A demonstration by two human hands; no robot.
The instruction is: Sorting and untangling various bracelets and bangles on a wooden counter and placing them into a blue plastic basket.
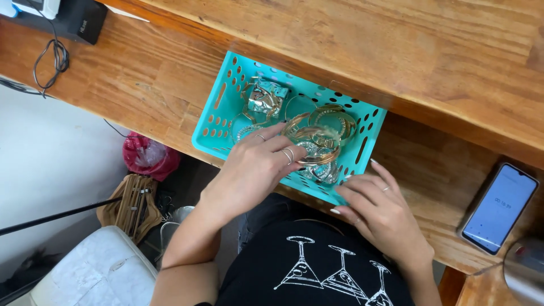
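Note:
A turquoise perforated plastic basket (218,107) sits on a wooden counter and holds several gold and silver bangles (331,122) and shiny jewellery pieces (266,97). My left hand (258,167), with rings on its fingers, reaches into the basket from the near side, its fingertips on a gold bangle (317,158) in the pile. My right hand (377,207) rests at the basket's near right corner, fingers spread against the rim and the counter, holding nothing that I can see.
A smartphone (498,207) with a lit screen lies on the wooden counter (453,68) at the right. A black box with a coiled cable (54,56) is at the far left. Below the counter are a red bag (146,156), a wicker item and a white cushion (96,272).

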